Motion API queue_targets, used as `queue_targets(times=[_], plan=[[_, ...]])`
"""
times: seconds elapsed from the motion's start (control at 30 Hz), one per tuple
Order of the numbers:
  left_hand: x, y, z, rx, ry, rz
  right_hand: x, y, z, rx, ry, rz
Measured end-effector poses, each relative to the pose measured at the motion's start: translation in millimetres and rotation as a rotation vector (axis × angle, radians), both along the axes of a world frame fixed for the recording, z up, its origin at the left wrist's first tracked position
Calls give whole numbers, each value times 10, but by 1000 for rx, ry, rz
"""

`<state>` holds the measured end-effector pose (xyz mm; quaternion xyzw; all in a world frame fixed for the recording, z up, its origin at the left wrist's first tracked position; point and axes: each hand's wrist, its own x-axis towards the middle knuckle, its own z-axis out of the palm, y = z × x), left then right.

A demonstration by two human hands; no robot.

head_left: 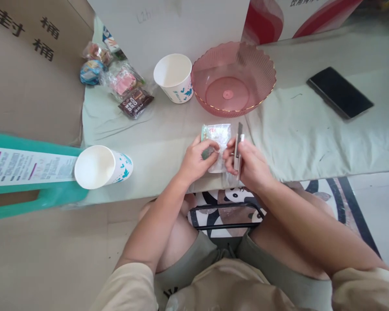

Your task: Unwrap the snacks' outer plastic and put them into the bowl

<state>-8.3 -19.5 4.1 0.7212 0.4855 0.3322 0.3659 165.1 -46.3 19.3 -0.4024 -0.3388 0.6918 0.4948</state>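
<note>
Near the front edge of the cloth-covered surface, my left hand point(199, 156) pinches a small clear plastic packet point(223, 134) with some green and red print. What is inside the packet is too blurred to name. My right hand point(248, 160), just to the right of it, is closed around a slim utility knife point(237, 149), its blade end pointing away from me. The fingertips of my right hand are close to the packet's right edge; I cannot tell whether they touch it. A pink fluted bowl point(228, 110) with a gold rim stands just beyond both hands.
One paper cup point(178, 93) stands beside the bowl; another paper cup point(121, 168) lies tilted at the left edge. Wrapped snacks point(121, 82) are heaped at the back left, with a brown packet point(136, 103). A black phone point(342, 93) lies right. Cardboard boxes point(35, 86) border the left.
</note>
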Motion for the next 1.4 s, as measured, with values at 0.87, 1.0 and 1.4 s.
queue_targets(times=[0.87, 1.0, 1.4], plan=[[-192, 119, -108, 280, -16, 204, -221, 148, 99, -205, -133, 131], [-180, 100, -89, 257, 19, 185, -306, 239, 90, -245, -133, 120], [-272, 181, -88, 195, -137, 354, -300, 182, 51, -357, -344, 298]])
